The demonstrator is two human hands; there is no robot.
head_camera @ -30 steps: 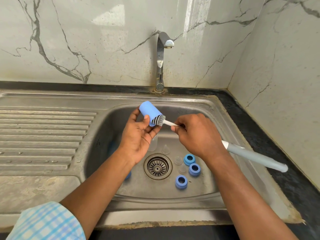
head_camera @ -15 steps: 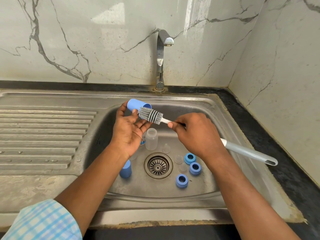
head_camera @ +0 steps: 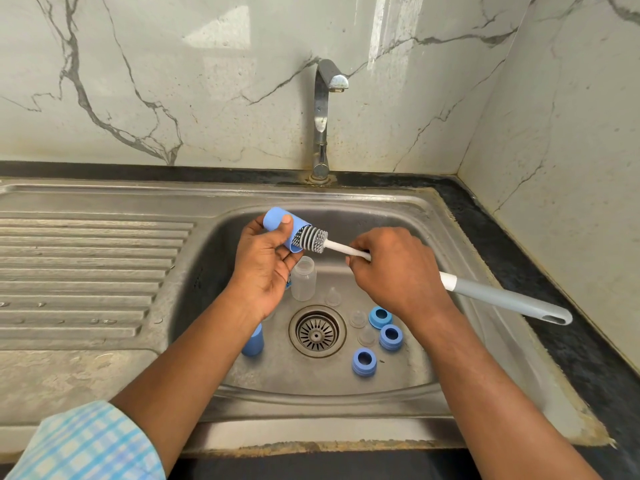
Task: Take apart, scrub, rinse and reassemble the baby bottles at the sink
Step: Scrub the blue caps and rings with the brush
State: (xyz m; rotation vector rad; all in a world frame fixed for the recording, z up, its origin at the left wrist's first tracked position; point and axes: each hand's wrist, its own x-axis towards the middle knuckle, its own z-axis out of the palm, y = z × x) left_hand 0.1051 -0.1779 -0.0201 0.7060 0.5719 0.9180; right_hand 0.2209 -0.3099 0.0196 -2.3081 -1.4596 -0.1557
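My left hand (head_camera: pixel 265 265) grips a blue bottle cap (head_camera: pixel 277 220) over the sink basin, its open end turned right. My right hand (head_camera: pixel 398 268) holds the white shaft of a bottle brush (head_camera: pixel 502 299), whose grey bristle head (head_camera: pixel 310 239) is partly inside the cap's mouth. A clear bottle (head_camera: pixel 304 278) stands in the basin below my left hand. Three blue collar rings (head_camera: pixel 380 317) (head_camera: pixel 391 337) (head_camera: pixel 364 362) and clear teats (head_camera: pixel 333 296) (head_camera: pixel 357 318) lie right of the drain. Another blue cap (head_camera: pixel 252 344) stands partly hidden by my left forearm.
The steel sink (head_camera: pixel 346 393) has a ribbed drainboard (head_camera: pixel 86 271) on its left and a drain strainer (head_camera: pixel 317 330) in the middle. A closed tap (head_camera: pixel 323 109) rises behind the basin. Black counter (head_camera: pixel 540 271) and marble walls close in on the right.
The cap was turned in my left hand so its mouth faces right. The brush head, lying fully outside the cap half a second ago, now sits partly inside it.
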